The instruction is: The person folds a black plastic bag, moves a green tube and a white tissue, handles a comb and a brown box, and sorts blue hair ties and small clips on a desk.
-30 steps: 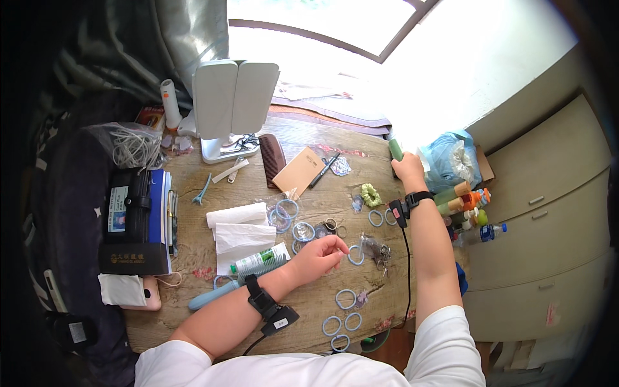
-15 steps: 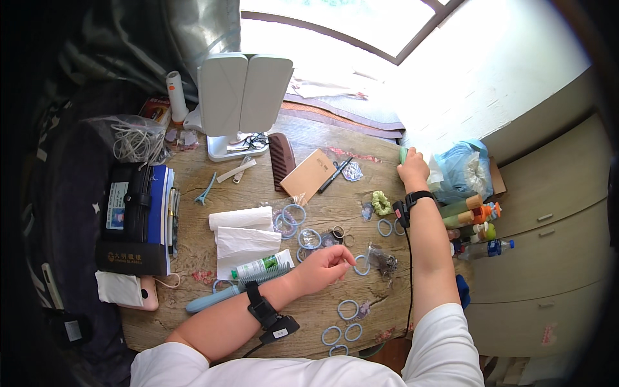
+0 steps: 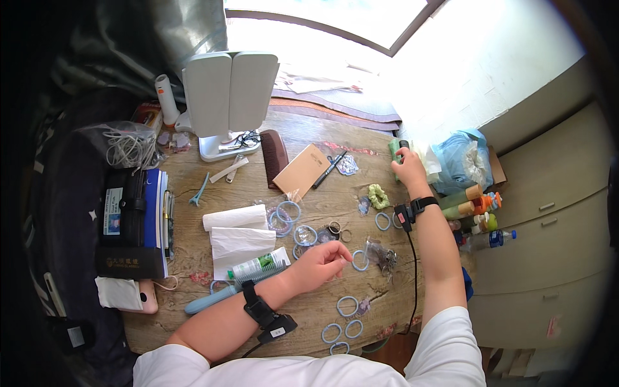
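Note:
My left hand (image 3: 322, 264) hovers low over the middle of the wooden table, its fingers curled in with nothing visible in them. Just right of its fingertips lies a light blue hair tie (image 3: 360, 260), beside a small clear bag of dark items (image 3: 382, 255). My right hand (image 3: 411, 168) reaches to the table's far right edge. Its fingers close round a small black-topped cylinder (image 3: 404, 144), largely hidden by the hand. A green package (image 3: 394, 149) stands against it on the left. A green scrunchie (image 3: 378, 196) lies nearer to me.
Under my left forearm lie a blue hairbrush (image 3: 209, 301) and a green-and-white tube (image 3: 256, 266). White tissues (image 3: 242, 248), a brown comb (image 3: 275, 158), a notebook (image 3: 301, 169) and a folding mirror (image 3: 230, 93) are beyond. Bottles (image 3: 461, 209) and a blue bag (image 3: 461, 161) line the right.
A black-topped cylinder now shows in my right hand, and more of the green package beside it is visible. My left hand stays over nearly the same spot. The whole view has shifted slightly.

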A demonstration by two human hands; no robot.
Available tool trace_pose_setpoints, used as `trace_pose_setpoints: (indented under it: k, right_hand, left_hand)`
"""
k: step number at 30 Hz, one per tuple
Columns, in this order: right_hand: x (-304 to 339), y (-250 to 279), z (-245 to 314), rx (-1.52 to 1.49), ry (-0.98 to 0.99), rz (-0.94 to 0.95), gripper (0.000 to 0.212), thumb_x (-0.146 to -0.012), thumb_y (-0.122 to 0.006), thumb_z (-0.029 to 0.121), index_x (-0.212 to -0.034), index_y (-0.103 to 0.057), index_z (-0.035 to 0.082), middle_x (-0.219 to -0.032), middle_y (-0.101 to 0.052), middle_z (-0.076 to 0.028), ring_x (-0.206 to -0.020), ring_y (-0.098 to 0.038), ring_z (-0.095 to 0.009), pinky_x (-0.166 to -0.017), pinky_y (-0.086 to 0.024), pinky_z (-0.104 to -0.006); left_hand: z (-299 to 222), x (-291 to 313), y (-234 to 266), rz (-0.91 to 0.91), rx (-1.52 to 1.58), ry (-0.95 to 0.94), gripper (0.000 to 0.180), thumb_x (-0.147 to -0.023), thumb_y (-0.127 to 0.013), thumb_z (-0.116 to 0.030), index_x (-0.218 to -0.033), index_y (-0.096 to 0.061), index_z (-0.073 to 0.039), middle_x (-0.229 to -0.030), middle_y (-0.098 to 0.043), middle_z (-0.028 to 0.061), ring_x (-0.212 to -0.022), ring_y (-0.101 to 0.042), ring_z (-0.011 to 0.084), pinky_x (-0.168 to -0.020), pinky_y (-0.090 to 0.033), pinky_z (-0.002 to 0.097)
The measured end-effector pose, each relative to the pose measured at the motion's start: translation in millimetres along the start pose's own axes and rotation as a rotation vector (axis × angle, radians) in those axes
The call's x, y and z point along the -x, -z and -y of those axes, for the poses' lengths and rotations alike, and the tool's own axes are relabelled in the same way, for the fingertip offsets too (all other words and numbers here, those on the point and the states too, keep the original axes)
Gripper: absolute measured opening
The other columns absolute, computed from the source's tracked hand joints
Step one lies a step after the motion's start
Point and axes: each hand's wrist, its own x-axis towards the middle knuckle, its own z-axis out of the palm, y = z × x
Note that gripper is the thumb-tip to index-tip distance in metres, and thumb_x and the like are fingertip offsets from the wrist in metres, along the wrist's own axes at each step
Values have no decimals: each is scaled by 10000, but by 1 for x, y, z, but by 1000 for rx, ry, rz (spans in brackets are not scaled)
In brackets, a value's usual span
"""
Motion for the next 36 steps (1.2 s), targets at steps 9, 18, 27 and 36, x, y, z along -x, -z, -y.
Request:
trace_pose_setpoints:
  k: [9,18,27,36]
  right_hand:
    - [38,-6,-5,163,84,-2,314,-804,-600,225,-1113,-653,209,-1110,-524,-133,-933,-611,-332,-807,-521,-423]
    - [43,-1,6,74,205,-116,277,-757,-631,135,-1034,-644,122,-1058,-526,-186,-917,-593,-342,-817,-514,-413]
    - [34,5,2,278,338,-225,156,-752,-641,88,-898,-679,124,-971,-560,-140,-942,-573,-325,-780,-533,-399]
    - [32,-1,3,583,357,-214,85,-793,-585,69,-810,-667,84,-1005,-529,-117,-944,-563,-296,-749,-552,-355]
  left_hand:
    - [-2,0,-2,1,-2,-11,126,-951,-516,-96,-1054,-553,-34,-794,-540,-13,-699,-520,43,-564,-427,190]
    - [0,0,0,8,0,-18,125,-953,-512,-96,-1057,-547,-37,-785,-534,-14,-686,-506,39,-558,-417,184]
    - [-1,0,-1,-2,-1,-20,127,-953,-503,-92,-1058,-543,-32,-773,-538,-6,-666,-496,42,-547,-406,187]
    - [-1,-1,0,5,-16,-6,130,-950,-508,-96,-1057,-542,-32,-768,-540,-8,-664,-500,43,-550,-412,187]
